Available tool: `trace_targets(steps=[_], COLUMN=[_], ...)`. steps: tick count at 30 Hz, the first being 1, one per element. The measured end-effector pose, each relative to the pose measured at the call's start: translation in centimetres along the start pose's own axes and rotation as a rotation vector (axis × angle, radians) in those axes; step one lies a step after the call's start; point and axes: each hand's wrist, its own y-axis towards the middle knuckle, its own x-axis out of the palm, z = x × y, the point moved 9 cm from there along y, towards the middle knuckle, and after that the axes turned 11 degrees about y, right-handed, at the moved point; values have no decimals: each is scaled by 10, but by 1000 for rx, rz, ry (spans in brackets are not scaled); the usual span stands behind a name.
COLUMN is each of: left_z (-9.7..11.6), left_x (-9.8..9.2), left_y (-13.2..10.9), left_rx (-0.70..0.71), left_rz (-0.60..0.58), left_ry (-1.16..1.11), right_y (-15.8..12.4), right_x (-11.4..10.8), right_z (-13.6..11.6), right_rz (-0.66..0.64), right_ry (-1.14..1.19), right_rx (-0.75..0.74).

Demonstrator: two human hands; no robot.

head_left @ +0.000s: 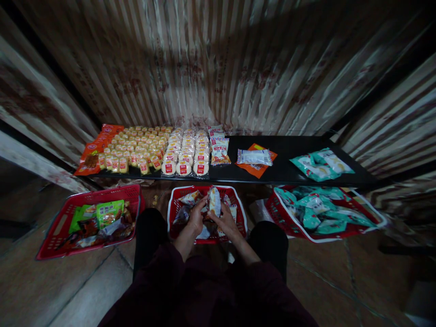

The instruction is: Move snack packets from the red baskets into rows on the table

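Note:
A small white snack packet (214, 200) stands tilted up between my hands, above the middle red basket (241, 213). My left hand (195, 219) closes on its left side with the fingertips. From the right, my right hand (226, 222) grips the packet's lower part. Beneath them, several wrapped snack packets (189, 198) lie in the basket, partly hidden by my hands. On the black shelf just beyond, a column of white-and-red snack packets (220, 151) lies beside rows of round, clear-wrapped crackers (183, 168).
Small yellow wrapped cakes (136, 145) and orange packets (91, 154) fill the left of the black shelf (225, 171). A white packet (255, 157) lies on an orange one; teal packets (322, 164) lie rightward. Red baskets stand left (51, 236) and right (277, 212), both holding packets.

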Motion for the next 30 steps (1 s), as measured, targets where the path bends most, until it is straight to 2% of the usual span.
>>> trace_targets(steps=[4, 8, 11, 16, 20, 25, 30], left_z=[3, 6, 7, 8, -5, -12, -6], left_x=[3, 3, 3, -2, -7, 1, 8], left_y=[-2, -4, -5, -3, 2, 4, 4], left_rx=[16, 43, 26, 32, -21, -11, 34], left_rz=[-5, -14, -13, 77, 147, 57, 14], left_ry=[19, 87, 124, 122, 98, 21, 31], right_y=[-1, -4, -5, -8, -9, -6, -3], right_x=[-3, -1, -5, -8, -7, -8, -19], right_z=[4, 0, -1, 13, 19, 11, 16], right_rz=[17, -20, 8, 80, 100, 55, 98], right_ry=[33, 199, 331, 572, 717, 774, 723], right_rx=[63, 113, 124, 232, 301, 271, 256])
